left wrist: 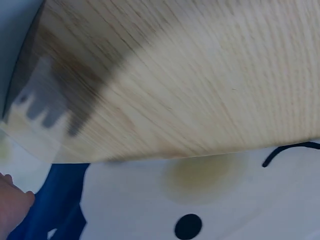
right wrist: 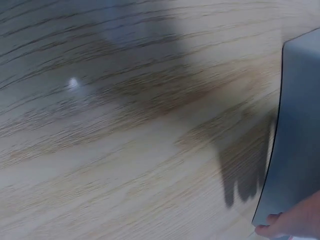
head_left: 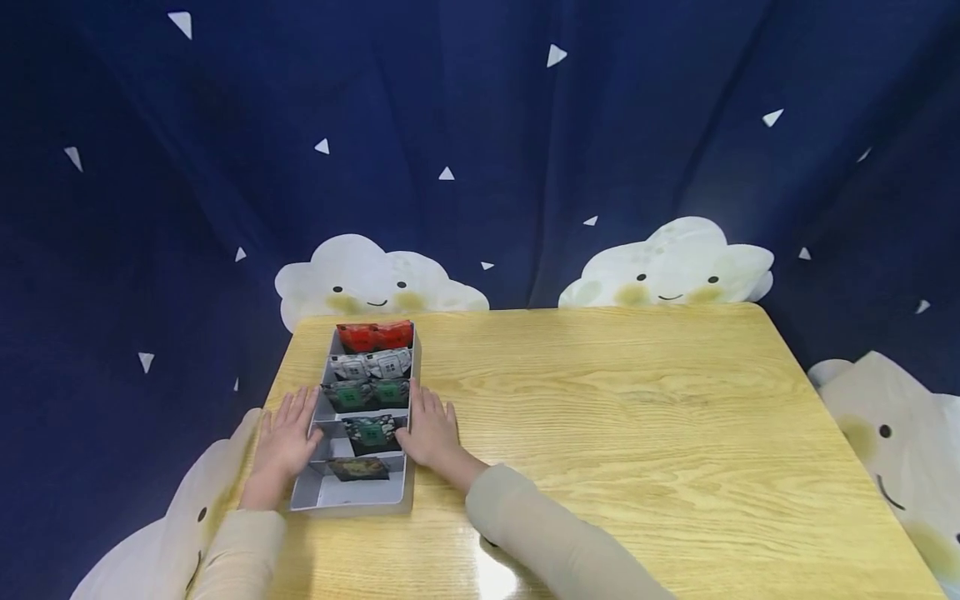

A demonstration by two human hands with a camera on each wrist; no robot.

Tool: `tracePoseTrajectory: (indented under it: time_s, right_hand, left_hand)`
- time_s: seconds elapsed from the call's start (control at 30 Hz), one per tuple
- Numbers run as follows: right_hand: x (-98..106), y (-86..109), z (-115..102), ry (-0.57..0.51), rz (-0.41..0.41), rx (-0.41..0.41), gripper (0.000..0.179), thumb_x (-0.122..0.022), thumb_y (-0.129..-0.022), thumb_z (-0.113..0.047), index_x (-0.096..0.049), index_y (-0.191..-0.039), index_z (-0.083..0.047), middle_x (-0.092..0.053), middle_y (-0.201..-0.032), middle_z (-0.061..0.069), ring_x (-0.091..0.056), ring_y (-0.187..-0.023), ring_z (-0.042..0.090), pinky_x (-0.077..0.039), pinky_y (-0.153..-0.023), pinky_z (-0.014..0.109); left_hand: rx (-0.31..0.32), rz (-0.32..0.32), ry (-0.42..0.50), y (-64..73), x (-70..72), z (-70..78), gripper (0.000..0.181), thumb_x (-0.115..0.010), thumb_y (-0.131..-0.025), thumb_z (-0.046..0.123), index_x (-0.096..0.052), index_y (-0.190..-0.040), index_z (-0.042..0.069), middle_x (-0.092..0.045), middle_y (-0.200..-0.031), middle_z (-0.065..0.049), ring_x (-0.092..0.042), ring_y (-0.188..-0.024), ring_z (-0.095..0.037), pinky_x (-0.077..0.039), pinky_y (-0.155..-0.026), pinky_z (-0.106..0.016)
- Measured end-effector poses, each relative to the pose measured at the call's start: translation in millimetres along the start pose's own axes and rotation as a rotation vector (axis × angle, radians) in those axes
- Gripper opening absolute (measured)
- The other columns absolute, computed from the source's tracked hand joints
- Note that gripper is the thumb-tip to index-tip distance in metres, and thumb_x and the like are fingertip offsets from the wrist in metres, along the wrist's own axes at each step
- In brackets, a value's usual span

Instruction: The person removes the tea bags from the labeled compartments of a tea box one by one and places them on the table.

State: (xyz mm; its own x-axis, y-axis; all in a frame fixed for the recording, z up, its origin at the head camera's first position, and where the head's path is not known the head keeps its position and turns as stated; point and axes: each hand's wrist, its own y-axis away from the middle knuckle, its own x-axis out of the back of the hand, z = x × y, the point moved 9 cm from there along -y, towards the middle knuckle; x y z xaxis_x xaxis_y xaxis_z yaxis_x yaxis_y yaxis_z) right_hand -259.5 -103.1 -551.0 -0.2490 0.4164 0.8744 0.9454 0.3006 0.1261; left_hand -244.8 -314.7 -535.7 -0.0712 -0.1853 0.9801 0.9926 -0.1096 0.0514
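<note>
A grey divided box (head_left: 409, 490) stands on the left part of the table, with sachets upright in its compartments. From back to front are red sachets (head_left: 375, 336), silver-white sachets (head_left: 371, 365), dark green sachets (head_left: 366, 395), one black-and-green patterned sachet (head_left: 372, 433) and a brownish sachet (head_left: 360, 468). My left hand (head_left: 283, 446) lies against the box's left side, fingers extended, thumb at the rim. Against the right side rests my right hand (head_left: 433, 433), its fingers straight and its thumb over the rim. In the right wrist view, fingertips touch the box wall (right wrist: 297, 130).
The wooden table (head_left: 615, 417) stretches far to the right of the box. Its left edge runs close beside my left hand. Behind it hangs a dark blue curtain (head_left: 510, 125) with white triangles and smiling clouds.
</note>
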Motion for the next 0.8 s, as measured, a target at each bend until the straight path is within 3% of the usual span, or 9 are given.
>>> tracePoseTrajectory:
  time_s: [0.43, 0.8]
  right_hand:
    - [14, 2.6, 35, 0.053, 0.033, 0.01, 0.08, -0.047, -0.085, -0.037, -0.002, -0.148, -0.015, -0.024, -0.149, 0.011, -0.022, -0.136, 0.029, -0.013, -0.108, 0.053]
    - [28, 14.7, 60, 0.117, 0.018, 0.035, 0.079, -0.047, -0.087, -0.035, -0.002, -0.148, -0.014, -0.021, -0.15, 0.011, -0.018, -0.137, 0.029, -0.007, -0.108, 0.055]
  left_hand:
    - [0.054, -0.057, 0.025, -6.1, -12.1, 34.6, 0.069, -0.044, -0.092, 0.027, -0.005, -0.148, 0.012, -0.007, -0.151, -0.018, -0.001, -0.137, -0.039, 0.002, -0.104, -0.061]
    - [0.069, -0.06, 0.012, -6.8, -23.7, 66.1, 0.069, -0.042, -0.091, 0.027, -0.007, -0.147, 0.007, -0.007, -0.152, -0.017, -0.003, -0.138, -0.037, -0.003, -0.105, -0.059]
